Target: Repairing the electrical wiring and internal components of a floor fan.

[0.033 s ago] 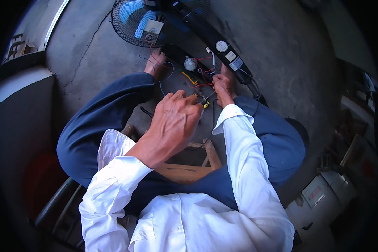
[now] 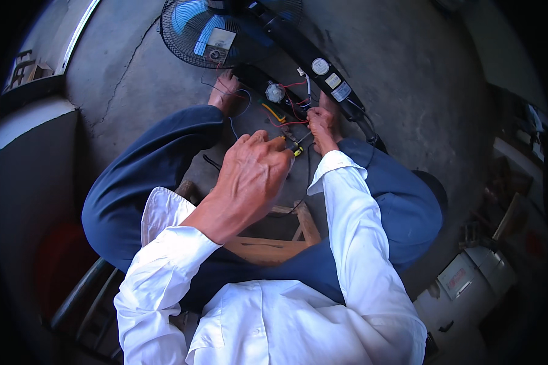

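My left hand (image 2: 249,170) is closed, back of the hand up, around what looks like a screwdriver (image 2: 297,149) with a yellow and black handle. Its thin shaft points up and right toward my right hand (image 2: 321,125). The fingers of my right hand are pinched together at the ends of thin wires, beside the shaft tip; the exact piece between them is hidden. Red wires (image 2: 280,125) run from there to a black housing (image 2: 259,79) bearing a round silver part (image 2: 275,93). A yellow and green handled tool (image 2: 273,112) lies just left of these wires.
A fan with blue blades (image 2: 192,21) lies at the far side, its black column (image 2: 298,45) slanting down to the right. A pale square box (image 2: 221,39) rests on its guard. A blue wire (image 2: 248,100) loops near my left foot (image 2: 224,90). A wooden stool (image 2: 268,250) is below.
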Demonstrator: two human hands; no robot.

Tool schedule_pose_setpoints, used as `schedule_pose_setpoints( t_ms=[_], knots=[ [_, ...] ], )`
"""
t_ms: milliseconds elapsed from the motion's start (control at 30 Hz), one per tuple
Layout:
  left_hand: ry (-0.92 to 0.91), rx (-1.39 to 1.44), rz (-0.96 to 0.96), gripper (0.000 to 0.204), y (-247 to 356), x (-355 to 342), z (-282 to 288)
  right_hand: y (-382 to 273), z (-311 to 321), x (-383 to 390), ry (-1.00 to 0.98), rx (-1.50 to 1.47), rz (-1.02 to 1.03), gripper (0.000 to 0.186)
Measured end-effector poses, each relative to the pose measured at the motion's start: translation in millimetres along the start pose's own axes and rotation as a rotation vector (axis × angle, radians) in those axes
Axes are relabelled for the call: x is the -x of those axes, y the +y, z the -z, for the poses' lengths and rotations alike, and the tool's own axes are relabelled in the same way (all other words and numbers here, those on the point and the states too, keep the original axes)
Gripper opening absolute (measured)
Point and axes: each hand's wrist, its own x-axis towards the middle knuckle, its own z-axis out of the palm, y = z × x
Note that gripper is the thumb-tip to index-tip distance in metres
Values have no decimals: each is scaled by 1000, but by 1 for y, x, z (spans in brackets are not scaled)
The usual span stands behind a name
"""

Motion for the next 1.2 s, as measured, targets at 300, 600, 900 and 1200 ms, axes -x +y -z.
schedule_pose_setpoints(
  t_ms=[300,600,900,1200],
  knots=[
    [17,12,-4,14,-1,1,1,-25,-1,12,-3,-10,-63,14],
    [13,-5,-24,11,0,-3,-3,4,8,-3,-8,69,52,14],
    [123,11,-68,9,7,-12,-5,29,34,-8,247,130,226,15],
    [221,34,58,5,-26,3,-11,-104,-48,120,36,-235,202,9]
  ],
)
